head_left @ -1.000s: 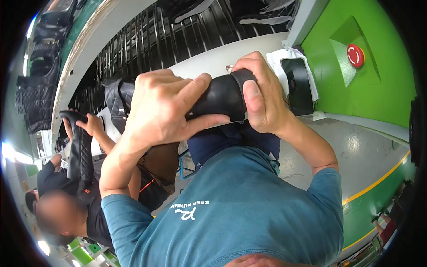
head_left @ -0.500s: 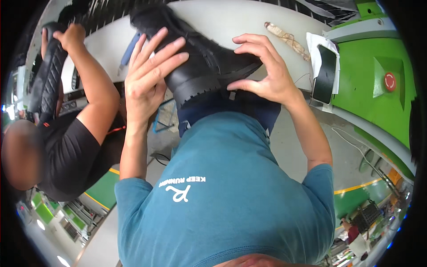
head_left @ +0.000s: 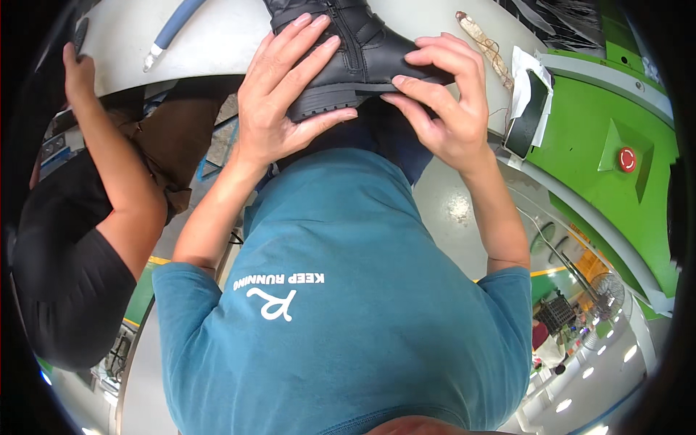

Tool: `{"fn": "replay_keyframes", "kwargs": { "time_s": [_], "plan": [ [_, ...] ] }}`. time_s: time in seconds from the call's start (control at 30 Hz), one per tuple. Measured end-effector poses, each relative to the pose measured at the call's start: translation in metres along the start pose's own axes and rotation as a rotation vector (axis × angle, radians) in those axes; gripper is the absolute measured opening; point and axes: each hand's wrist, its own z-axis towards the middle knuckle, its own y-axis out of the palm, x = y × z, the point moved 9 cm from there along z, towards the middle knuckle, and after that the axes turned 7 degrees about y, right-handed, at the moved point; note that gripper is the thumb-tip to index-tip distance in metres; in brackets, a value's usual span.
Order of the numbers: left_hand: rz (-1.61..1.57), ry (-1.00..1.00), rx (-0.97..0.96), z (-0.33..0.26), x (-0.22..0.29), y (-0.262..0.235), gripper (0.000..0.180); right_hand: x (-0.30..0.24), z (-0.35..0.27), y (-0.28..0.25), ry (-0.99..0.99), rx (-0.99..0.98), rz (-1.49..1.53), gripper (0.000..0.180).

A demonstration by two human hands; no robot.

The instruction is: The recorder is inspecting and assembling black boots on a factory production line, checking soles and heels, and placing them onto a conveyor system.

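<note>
— Fingers?
— Left hand [head_left: 279,94] spread flat over the black boot [head_left: 348,51], thumb under its sole; right hand [head_left: 442,101] grasping its toe end.
— And the boot?
— On the white table [head_left: 217,36] edge — a co-worker's arm [head_left: 109,174] alongside.

I see few such things here. A dark rectangular phone screen [head_left: 527,112], unlit and glossy, lies tilted at the right edge of the pale grey worktop [head_left: 217,36], resting on a crumpled white paper sheet [head_left: 519,67] that sticks out above it. Just beyond that edge, on the sloped green machine panel [head_left: 616,181], I make out a round red button-like marker [head_left: 626,158] with a small white mark on it. I can pick out no packages.
</note>
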Motion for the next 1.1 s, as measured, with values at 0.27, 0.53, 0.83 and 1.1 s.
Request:
{"fn": "replay_keyframes", "kwargs": {
  "time_s": [0.27,0.53,0.83,1.1],
  "plan": [
    [0.083,0.065,0.163,0.013,0.003,-0.006,0.051,-0.008,0.022,0.013,0.143,-0.217,-0.052,0.037],
    [-0.083,-0.046,0.062,0.012,0.001,-0.011,0.064,0.010,0.045,0.014,0.342,-0.418,0.091,0.032],
    [-0.110,-0.164,-0.009,0.015,-0.007,-0.011,0.053,0.022,0.048,0.010,0.441,-0.322,0.059,0.048],
    [0.040,-0.160,-0.048,0.042,-0.001,-0.007,0.048,0.050,0.032,-0.003,0.473,-0.311,0.273,0.062]
  ]
}}
